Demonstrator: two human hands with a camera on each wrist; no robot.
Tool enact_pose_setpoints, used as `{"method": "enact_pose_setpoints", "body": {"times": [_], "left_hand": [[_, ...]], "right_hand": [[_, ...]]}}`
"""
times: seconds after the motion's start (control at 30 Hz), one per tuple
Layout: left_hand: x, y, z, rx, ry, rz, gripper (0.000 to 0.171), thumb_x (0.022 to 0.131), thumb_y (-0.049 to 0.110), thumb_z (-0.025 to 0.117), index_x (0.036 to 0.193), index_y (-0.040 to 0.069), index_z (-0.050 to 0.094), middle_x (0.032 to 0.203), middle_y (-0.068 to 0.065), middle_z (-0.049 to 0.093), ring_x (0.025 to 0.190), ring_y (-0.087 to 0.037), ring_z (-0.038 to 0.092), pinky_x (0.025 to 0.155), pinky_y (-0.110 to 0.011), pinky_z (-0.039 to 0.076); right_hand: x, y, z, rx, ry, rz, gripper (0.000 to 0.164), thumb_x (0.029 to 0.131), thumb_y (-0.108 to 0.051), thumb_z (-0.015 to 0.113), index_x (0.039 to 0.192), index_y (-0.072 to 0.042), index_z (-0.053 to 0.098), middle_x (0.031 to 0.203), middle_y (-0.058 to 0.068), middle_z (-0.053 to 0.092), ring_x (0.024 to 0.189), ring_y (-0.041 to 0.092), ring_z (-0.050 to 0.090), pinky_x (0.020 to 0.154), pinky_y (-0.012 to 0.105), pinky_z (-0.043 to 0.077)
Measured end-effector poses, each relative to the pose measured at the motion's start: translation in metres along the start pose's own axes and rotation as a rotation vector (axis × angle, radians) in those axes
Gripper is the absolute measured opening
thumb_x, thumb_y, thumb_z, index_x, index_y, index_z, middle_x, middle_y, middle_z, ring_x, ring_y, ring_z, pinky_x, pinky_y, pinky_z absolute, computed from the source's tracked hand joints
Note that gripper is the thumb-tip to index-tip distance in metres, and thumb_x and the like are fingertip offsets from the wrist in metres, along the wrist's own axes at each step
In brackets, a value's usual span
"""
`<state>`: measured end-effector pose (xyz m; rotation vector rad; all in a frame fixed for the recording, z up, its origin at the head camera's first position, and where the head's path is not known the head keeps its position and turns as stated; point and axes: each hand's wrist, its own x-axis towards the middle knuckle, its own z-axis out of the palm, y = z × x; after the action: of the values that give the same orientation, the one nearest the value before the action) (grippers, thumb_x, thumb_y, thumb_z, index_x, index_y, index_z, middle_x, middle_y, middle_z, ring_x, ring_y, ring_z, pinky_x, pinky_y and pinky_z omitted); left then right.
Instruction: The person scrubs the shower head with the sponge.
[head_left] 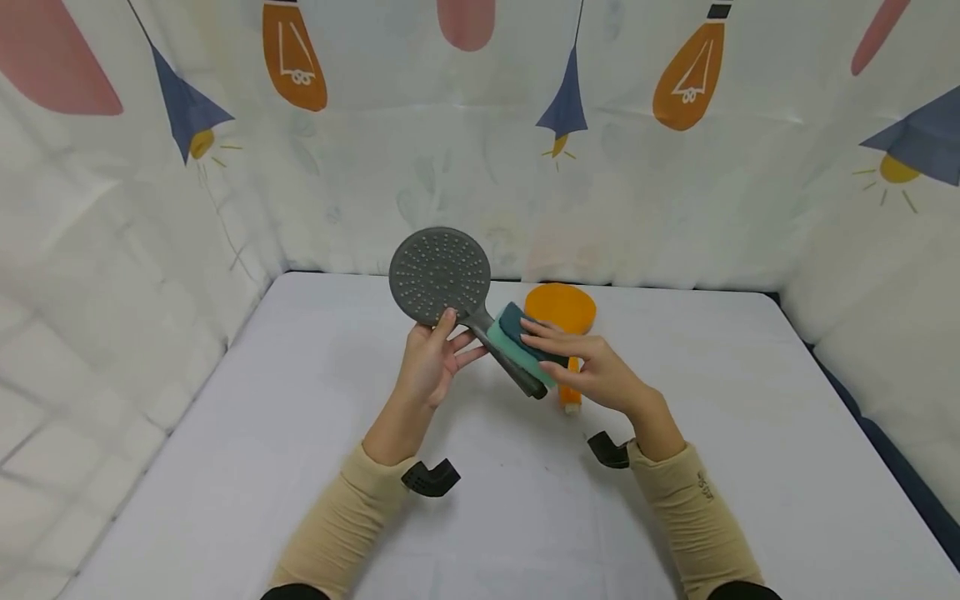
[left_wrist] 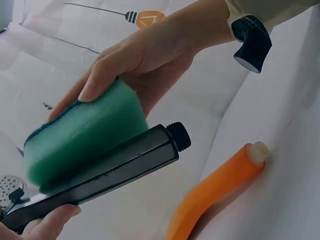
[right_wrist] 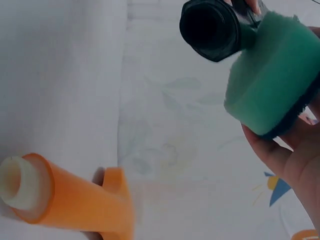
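My left hand [head_left: 429, 362] grips a grey shower head [head_left: 439, 275] near its neck, thumb at the edge of the nozzle face. The shower head is held up over the table, its face toward me and its dark handle [left_wrist: 120, 167] slanting down to the right. In my right hand [head_left: 596, 371] is a sponge [left_wrist: 95, 132], green with a dark blue scouring layer. Its green side presses along the handle, while the fingers and thumb hold it from the blue side. In the right wrist view, the sponge [right_wrist: 277, 75] sits right beside the handle's threaded end [right_wrist: 210, 30].
Behind my right hand, an orange shower-head-shaped thing [head_left: 561, 307] with a pale hollow end [right_wrist: 19, 182] lies on the white table [head_left: 480, 517]. White cloth [head_left: 480, 192] printed with lamps and bulbs hangs around the back and sides. Both wrists wear black camera mounts.
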<state>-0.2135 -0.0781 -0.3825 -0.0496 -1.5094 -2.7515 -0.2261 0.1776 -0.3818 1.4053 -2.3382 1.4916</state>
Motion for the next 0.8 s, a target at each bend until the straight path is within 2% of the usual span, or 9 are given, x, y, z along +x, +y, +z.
{"method": "enact_pose_setpoints", "body": {"times": [0.17, 0.3, 0.4, 0.63, 0.8], "left_hand": [[-0.005, -0.007, 0.006, 0.041, -0.016, -0.008, 0.043, 0.112, 0.013, 0.043, 0.152, 0.000, 0.036, 0.139, -0.018, 0.053, 0.118, -0.039, 0.064, 0.081, -0.048, 0.058], [-0.005, -0.006, 0.008, 0.040, 0.042, 0.001, 0.042, 0.112, 0.016, 0.045, 0.150, -0.002, 0.039, 0.134, -0.017, 0.055, 0.109, -0.031, 0.070, 0.078, -0.045, 0.059], [-0.003, -0.003, 0.007, 0.003, 0.104, -0.005, 0.041, 0.111, 0.017, 0.047, 0.146, -0.003, 0.042, 0.129, -0.016, 0.058, 0.101, -0.026, 0.073, 0.074, -0.042, 0.061], [-0.001, 0.006, 0.000, -0.033, 0.159, -0.007, 0.043, 0.111, 0.019, 0.048, 0.148, -0.001, 0.041, 0.139, -0.019, 0.055, 0.097, -0.021, 0.074, 0.073, -0.039, 0.061], [0.002, 0.006, -0.002, -0.054, 0.181, -0.007, 0.044, 0.109, 0.020, 0.052, 0.146, -0.002, 0.043, 0.141, -0.021, 0.055, 0.095, -0.019, 0.075, 0.075, -0.036, 0.060]], "right_hand": [[0.005, -0.008, 0.013, -0.108, 0.070, -0.019, 0.048, 0.094, 0.008, 0.067, 0.141, 0.004, 0.058, 0.153, 0.018, 0.047, 0.146, 0.043, 0.033, 0.117, 0.050, 0.028], [0.006, -0.013, 0.020, -0.280, 0.084, -0.094, 0.051, 0.089, 0.006, 0.074, 0.138, 0.000, 0.063, 0.151, 0.017, 0.051, 0.142, 0.051, 0.036, 0.111, 0.061, 0.034], [0.004, -0.015, 0.020, -0.382, 0.066, -0.134, 0.050, 0.086, 0.003, 0.078, 0.135, -0.004, 0.068, 0.148, 0.014, 0.055, 0.138, 0.054, 0.039, 0.107, 0.064, 0.037], [-0.001, -0.017, 0.014, -0.356, 0.009, -0.151, 0.048, 0.083, 0.006, 0.076, 0.130, -0.004, 0.071, 0.143, 0.014, 0.059, 0.138, 0.052, 0.042, 0.109, 0.062, 0.036], [0.005, -0.019, 0.018, -0.430, 0.024, -0.166, 0.048, 0.085, 0.002, 0.079, 0.132, -0.006, 0.070, 0.144, 0.013, 0.058, 0.137, 0.053, 0.043, 0.107, 0.062, 0.039]]}}
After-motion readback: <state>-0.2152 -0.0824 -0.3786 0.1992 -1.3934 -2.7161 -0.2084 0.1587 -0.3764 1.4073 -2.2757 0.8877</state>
